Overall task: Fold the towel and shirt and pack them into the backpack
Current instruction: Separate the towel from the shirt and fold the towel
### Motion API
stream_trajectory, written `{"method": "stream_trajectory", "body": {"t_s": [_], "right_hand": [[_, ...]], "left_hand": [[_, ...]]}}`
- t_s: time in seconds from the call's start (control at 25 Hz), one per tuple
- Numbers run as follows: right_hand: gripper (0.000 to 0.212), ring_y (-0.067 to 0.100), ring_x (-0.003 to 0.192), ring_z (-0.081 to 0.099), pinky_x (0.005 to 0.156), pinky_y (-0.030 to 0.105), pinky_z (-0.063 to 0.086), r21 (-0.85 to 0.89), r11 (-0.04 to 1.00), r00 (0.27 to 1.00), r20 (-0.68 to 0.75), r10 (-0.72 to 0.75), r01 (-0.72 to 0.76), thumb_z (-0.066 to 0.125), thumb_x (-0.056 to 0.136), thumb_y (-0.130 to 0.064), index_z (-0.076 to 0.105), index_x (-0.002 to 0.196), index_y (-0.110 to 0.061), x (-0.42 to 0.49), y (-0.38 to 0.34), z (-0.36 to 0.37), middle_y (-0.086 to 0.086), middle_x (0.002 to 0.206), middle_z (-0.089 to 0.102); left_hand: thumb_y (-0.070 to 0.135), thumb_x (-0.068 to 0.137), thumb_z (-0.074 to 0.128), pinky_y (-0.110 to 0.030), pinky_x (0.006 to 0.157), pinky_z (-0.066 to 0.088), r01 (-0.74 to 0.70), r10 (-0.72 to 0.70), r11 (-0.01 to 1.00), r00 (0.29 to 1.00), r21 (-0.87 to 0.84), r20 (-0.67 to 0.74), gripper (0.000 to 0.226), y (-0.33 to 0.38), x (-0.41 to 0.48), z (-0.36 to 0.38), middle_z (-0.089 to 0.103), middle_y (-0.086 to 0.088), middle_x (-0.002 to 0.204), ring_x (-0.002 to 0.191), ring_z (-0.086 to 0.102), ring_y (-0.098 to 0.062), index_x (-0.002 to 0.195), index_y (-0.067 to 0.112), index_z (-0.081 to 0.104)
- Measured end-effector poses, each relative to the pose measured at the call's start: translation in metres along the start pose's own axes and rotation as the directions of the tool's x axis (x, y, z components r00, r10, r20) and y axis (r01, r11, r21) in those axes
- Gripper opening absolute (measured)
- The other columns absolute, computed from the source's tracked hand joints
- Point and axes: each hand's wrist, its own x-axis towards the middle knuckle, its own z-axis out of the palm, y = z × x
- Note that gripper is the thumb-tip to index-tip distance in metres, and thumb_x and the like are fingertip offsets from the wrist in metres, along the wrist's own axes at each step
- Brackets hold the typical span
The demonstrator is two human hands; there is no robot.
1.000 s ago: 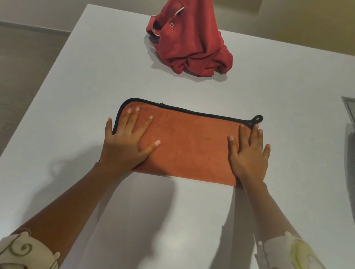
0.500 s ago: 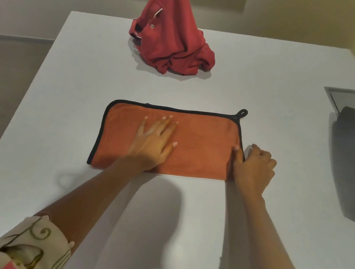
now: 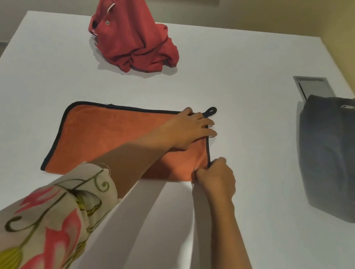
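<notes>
White table (image 3: 265, 55) filled nearly all we saw, with a dull wall behind its far edge. Biggest on it was the dark backpack (image 3: 342, 160) at the right, partly cut off, its opening out of our sight. Far and left of centre the red shirt (image 3: 132, 34) stood in a crumpled heap, not yet folded. Nearer, about the middle, the orange towel (image 3: 101, 138) lay flat as a long folded strip, with black binding along its left, far and right edges.

What had changed was the hands. A second before, both lay flat on the strip, one at each end, smoothing it. By this moment the left hand (image 3: 186, 131) had crossed over to the far right corner, its fingers laid across the binding and reaching past it. We could not tell whether they had closed on the cloth. The right hand (image 3: 217, 178) had curled up and pinched the right edge close to the near corner. Smallest of all, the hanging loop (image 3: 211, 111) poked out just beyond the left hand.

We judged that smoothing was over and the next fold was starting. With both hands at the right end, that end would likely be carried leftward over the rest. Shirt and packing remained ahead.
</notes>
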Motion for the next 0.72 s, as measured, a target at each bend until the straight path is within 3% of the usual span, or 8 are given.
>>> {"method": "stream_trajectory", "body": {"t_s": [0.16, 0.28, 0.4, 0.48, 0.56, 0.64, 0.72], "right_hand": [[0.015, 0.026, 0.088, 0.059, 0.08, 0.04, 0.055, 0.051, 0.999, 0.998, 0.064, -0.004, 0.001, 0.059, 0.08, -0.023, 0.057, 0.092, -0.014, -0.002, -0.005, -0.005, 0.006, 0.09, 0.061], [0.025, 0.028, 0.099, 0.057, 0.085, 0.042, 0.054, 0.063, 0.997, 0.998, 0.03, -0.056, 0.054, 0.058, 0.077, -0.024, 0.058, 0.1, -0.014, -0.008, -0.009, -0.003, 0.006, 0.099, 0.062], [0.029, 0.025, 0.088, 0.062, 0.081, 0.037, 0.055, 0.184, 0.981, 0.997, 0.035, -0.069, 0.061, 0.064, 0.082, -0.024, 0.048, 0.105, -0.015, -0.017, -0.014, -0.002, 0.003, 0.096, 0.059], [0.027, 0.021, 0.08, 0.059, 0.073, 0.033, 0.054, 0.288, 0.954, 0.996, -0.018, -0.083, 0.085, 0.066, 0.082, -0.021, 0.047, 0.1, -0.016, -0.026, -0.018, 0.001, 0.002, 0.091, 0.058], [0.019, 0.017, 0.074, 0.055, 0.064, 0.026, 0.047, 0.361, 0.921, 0.988, -0.103, -0.115, 0.145, 0.064, 0.082, -0.019, 0.047, 0.089, -0.018, -0.034, -0.024, 0.006, 0.001, 0.086, 0.057], [0.019, 0.016, 0.07, 0.052, 0.06, 0.024, 0.041, 0.408, 0.881, 0.965, -0.201, -0.168, 0.238, 0.061, 0.081, -0.016, 0.043, 0.078, -0.021, -0.043, -0.033, 0.01, 0.001, 0.081, 0.055], [0.02, 0.018, 0.072, 0.052, 0.06, 0.029, 0.045, 0.425, 0.843, 0.934, -0.274, -0.228, 0.33, 0.059, 0.08, -0.015, 0.042, 0.075, -0.024, -0.051, -0.047, 0.016, 0.0, 0.08, 0.055]], "left_hand": [[0.02, 0.081, 0.06, -0.043, 0.106, 0.03, -0.104, 0.093, 0.989, 0.99, 0.106, 0.105, 0.053, -0.002, 0.025, -0.013, 0.053, 0.001, 0.126, 0.118, 0.044, -0.024, 0.13, 0.027, 0.042], [0.024, 0.083, 0.06, -0.047, 0.112, 0.021, -0.16, 0.121, 0.966, 0.974, 0.202, 0.193, 0.052, 0.001, 0.033, -0.024, 0.058, -0.001, 0.124, 0.119, 0.047, -0.025, 0.131, 0.025, 0.041], [0.027, 0.086, 0.056, -0.049, 0.116, 0.017, -0.211, 0.167, 0.953, 0.965, 0.219, 0.202, 0.032, -0.003, 0.03, -0.024, 0.062, 0.0, 0.116, 0.118, 0.048, -0.023, 0.118, 0.031, 0.056], [0.028, 0.086, 0.058, -0.05, 0.115, 0.02, -0.199, 0.175, 0.957, 0.976, 0.21, 0.129, 0.023, -0.01, 0.023, -0.022, 0.062, 0.0, 0.113, 0.114, 0.049, -0.023, 0.108, 0.033, 0.064], [0.024, 0.085, 0.063, -0.051, 0.109, 0.03, -0.17, 0.188, 0.957, 0.981, 0.235, -0.053, 0.016, -0.019, 0.015, -0.021, 0.061, -0.003, 0.106, 0.107, 0.053, -0.025, 0.1, 0.028, 0.068], [0.013, 0.08, 0.066, -0.048, 0.094, 0.043, -0.109, 0.169, 0.967, 0.952, 0.231, -0.257, 0.012, -0.028, 0.003, -0.024, 0.058, -0.007, 0.092, 0.091, 0.056, -0.029, 0.089, 0.019, 0.069], [0.009, 0.076, 0.065, -0.041, 0.079, 0.043, -0.045, 0.086, 0.991, 0.938, 0.128, -0.336, 0.018, -0.036, -0.014, -0.033, 0.059, -0.007, 0.082, 0.078, 0.058, -0.031, 0.091, 0.018, 0.067]]}}
